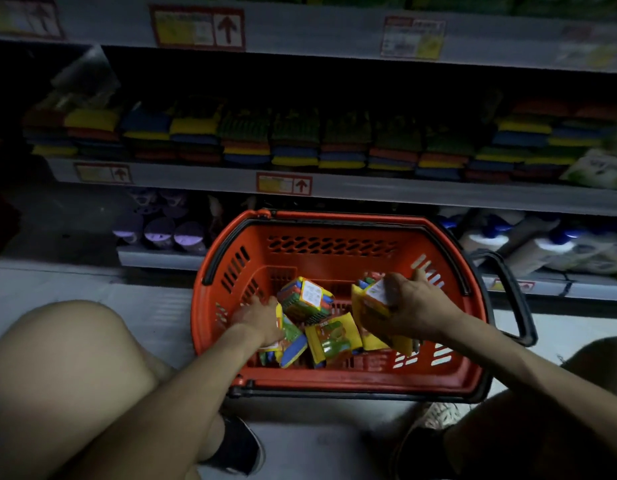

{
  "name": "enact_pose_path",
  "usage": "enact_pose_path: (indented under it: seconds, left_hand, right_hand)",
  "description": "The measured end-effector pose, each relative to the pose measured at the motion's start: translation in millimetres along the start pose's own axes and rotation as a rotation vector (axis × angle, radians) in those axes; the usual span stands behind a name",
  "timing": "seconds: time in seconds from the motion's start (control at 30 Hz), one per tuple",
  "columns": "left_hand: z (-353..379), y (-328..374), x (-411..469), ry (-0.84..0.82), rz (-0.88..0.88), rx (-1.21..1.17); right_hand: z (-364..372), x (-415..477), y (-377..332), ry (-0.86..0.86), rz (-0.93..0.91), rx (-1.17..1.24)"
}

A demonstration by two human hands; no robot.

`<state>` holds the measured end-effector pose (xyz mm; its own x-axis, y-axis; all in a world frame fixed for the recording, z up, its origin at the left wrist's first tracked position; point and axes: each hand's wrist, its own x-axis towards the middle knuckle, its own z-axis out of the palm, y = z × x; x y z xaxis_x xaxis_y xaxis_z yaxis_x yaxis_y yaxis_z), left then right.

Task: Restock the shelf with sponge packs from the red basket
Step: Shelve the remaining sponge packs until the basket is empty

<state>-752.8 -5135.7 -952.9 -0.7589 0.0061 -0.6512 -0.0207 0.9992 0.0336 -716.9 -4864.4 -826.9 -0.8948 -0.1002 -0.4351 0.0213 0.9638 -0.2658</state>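
Note:
A red basket (334, 237) sits on the floor in front of the shelf, holding several colourful sponge packs. My right hand (409, 303) grips one yellow-labelled sponge pack (372, 306) at the basket's right side, lifted a little. My left hand (258, 320) reaches into the basket's left side and grips another sponge pack (288, 336). Two more packs lie between the hands, one tilted cube-like pack (305, 303) and one flat pack (334, 341). The middle shelf (369, 188) above carries a row of stacked sponge packs (296, 143).
The basket's black handle (511, 292) sticks out to the right. Purple-lidded containers (161, 230) and white bottles (542, 244) stand on the bottom shelf. My bare knees (75, 358) flank the basket, with my shoes on the pale floor (154, 306).

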Motion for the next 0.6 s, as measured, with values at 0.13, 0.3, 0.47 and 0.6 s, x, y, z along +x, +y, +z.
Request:
enact_pose_path:
  seconds: [0.13, 0.3, 0.47, 0.6]
  left_hand:
    - [0.4, 2.9, 3.8, -0.075, -0.051, -0.176]
    - [10.2, 12.0, -2.5, -0.012, -0.074, -0.213]
    - [-2.0, 21.9, -11.8, 0.051, -0.096, -0.372]
    - [-35.1, 38.5, -27.6, 0.148, 0.085, -0.806]
  right_hand:
    - [5.8, -0.6, 6.9, -0.059, 0.100, 0.001]
    - [5.6, -2.6, 4.5, -0.104, 0.142, -0.011]
    - [9.8, 6.6, 9.4, -0.060, 0.094, 0.082]
    - [-3.0, 6.3, 14.1, -0.056, 0.064, 0.172]
